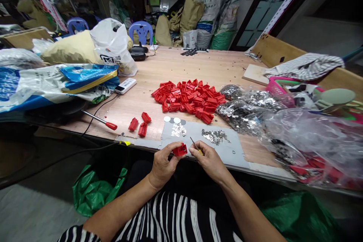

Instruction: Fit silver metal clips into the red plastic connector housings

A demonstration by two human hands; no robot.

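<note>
My left hand (164,160) is closed around a small red plastic housing (180,149), held just below the table's front edge. My right hand (207,157) pinches a thin metal tool with a yellow grip (195,145), its tip pointing up and left beside the red piece. On the grey mat (232,150) in front of me lie two small heaps of shiny metal contacts (178,130) (215,136). Three red housings (140,124) sit apart at the left, and a large pile of red housings (188,100) lies further back.
Clear bags of metal parts (246,107) and a big plastic bag (314,143) crowd the right side. A red-handled screwdriver (100,120), a white remote (125,85), printed sacks (56,83) and a white bag (112,43) lie left. Green bags (93,191) sit below the table.
</note>
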